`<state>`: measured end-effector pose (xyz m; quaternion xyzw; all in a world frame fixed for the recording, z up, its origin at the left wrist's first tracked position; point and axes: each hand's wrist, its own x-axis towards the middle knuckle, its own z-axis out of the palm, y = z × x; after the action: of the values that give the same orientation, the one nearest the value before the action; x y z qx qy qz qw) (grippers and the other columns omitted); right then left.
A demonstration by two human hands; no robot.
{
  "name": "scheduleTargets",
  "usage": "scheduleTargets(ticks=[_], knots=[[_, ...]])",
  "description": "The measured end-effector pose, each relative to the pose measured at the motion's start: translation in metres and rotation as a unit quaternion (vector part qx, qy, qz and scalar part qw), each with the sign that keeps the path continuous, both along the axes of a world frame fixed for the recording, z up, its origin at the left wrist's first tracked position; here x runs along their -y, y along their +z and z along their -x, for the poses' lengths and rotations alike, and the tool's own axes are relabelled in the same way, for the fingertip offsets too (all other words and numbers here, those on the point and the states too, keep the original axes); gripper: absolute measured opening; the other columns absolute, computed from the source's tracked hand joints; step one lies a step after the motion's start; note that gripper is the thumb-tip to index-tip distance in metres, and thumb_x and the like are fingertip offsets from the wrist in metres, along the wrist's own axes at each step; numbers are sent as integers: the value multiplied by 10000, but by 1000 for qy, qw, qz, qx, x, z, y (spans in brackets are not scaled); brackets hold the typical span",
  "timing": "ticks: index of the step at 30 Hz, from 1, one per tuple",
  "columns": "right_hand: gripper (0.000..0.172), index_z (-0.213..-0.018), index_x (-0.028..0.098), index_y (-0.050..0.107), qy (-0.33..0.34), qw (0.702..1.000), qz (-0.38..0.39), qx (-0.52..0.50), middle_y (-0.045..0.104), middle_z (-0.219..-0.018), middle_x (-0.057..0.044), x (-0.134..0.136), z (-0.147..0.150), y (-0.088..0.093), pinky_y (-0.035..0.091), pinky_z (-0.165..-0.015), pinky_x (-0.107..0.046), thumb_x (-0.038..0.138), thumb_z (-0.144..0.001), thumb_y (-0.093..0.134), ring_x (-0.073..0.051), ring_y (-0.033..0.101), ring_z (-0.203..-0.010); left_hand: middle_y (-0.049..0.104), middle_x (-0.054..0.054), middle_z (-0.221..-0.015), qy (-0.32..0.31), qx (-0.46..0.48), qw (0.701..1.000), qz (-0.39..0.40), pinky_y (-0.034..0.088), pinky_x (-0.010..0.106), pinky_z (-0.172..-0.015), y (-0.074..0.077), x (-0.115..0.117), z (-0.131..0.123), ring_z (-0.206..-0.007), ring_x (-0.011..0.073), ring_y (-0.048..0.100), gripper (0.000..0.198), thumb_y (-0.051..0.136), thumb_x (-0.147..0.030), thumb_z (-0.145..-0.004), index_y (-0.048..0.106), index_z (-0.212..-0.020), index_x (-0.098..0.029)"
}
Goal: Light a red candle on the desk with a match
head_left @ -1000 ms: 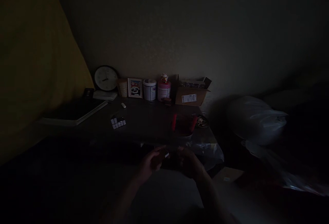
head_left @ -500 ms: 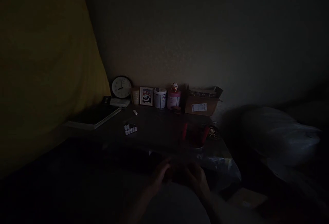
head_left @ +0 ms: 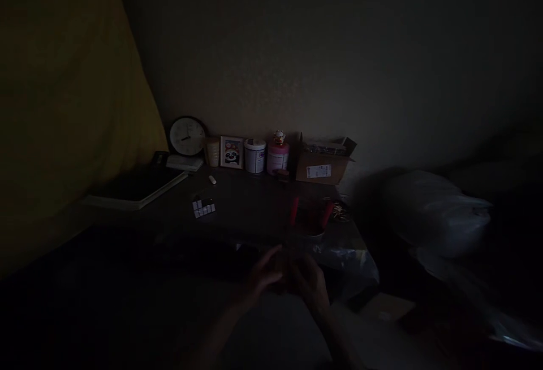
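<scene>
Small brown object (head_left: pixel 281 267), that's what I'm watching on my feed, very dim, down between the two hands at the near side of the counter (head_left: pixel 250 197). Sweeping from the left: yellow cloth (head_left: pixel 68 104) hanging, then a flat, dark-topped slab (head_left: pixel 139 189) on the counter, a round clock (head_left: pixel 186 136) behind it, and a little set of white tiles (head_left: pixel 203 209) nearer me. On past the panda picture (head_left: pixel 232 152) and a white tub (head_left: pixel 255 158), and here, below them, comes the left hand (head_left: pixel 263 275): thumb and forefinger parted, with the small brown object apparently pinched in the gap. Right beside it, the right hand (head_left: pixel 311 280) has its fingers curled in toward the object; whether it grips anything, I can't tell in this gloom. Beyond the right hand, two red sticks (head_left: pixel 294 211) stand upright on the counter, with a dish of thin sticks (head_left: pixel 339 211) just beside the right-hand one, and a pale plastic bag (head_left: pixel 428 211) farther right. As I read it, the step in hand is close, two-handed handling of the object; the next move calls for a steady left hold and fine fingerwork from the right.
</scene>
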<state>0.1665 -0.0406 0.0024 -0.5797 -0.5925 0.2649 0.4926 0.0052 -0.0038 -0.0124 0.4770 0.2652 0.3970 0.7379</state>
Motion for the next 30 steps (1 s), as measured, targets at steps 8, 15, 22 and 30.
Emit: scheduleTargets(ticks=[8, 15, 22, 30], knots=[[258, -883, 175, 621, 19, 997, -7, -72, 677, -856, -61, 3, -3, 3, 489, -677, -259, 414, -811, 555, -205, 624, -817, 477, 74, -1351, -45, -24, 997, -52, 378, 432, -973, 11, 7, 6, -1215, 284, 446, 729, 654, -198, -702, 336, -1350, -300], [354, -858, 162, 640, -5, 992, 18, -125, 686, -825, -66, 2, -2, 9, 495, -659, -271, 499, -757, 601, -221, 630, -794, 548, 75, -1240, -20, -22, 998, -60, 404, 403, -924, 12, 9, 2, -1142, 267, 502, 562, 651, -209, -720, 432, -1233, -270], [355, -860, 162, 643, -3, 991, 30, -129, 688, -809, -66, 0, -5, 5, 498, -628, -275, 499, -756, 602, -227, 631, -778, 590, 81, -1134, -5, -24, 999, -34, 381, 432, -931, 1, 0, -4, -1089, 273, 526, 458, 656, -313, -717, 504, -1144, -248], [329, -885, 171, 645, 21, 990, 10, -141, 689, -853, -72, -5, -10, -11, 495, -663, -291, 476, -771, 601, -240, 629, -811, 618, 58, -1086, -1, -6, 999, -33, 425, 397, -877, -10, -4, -6, -1056, 266, 551, 512, 746, -268, -629, 540, -1098, -254]])
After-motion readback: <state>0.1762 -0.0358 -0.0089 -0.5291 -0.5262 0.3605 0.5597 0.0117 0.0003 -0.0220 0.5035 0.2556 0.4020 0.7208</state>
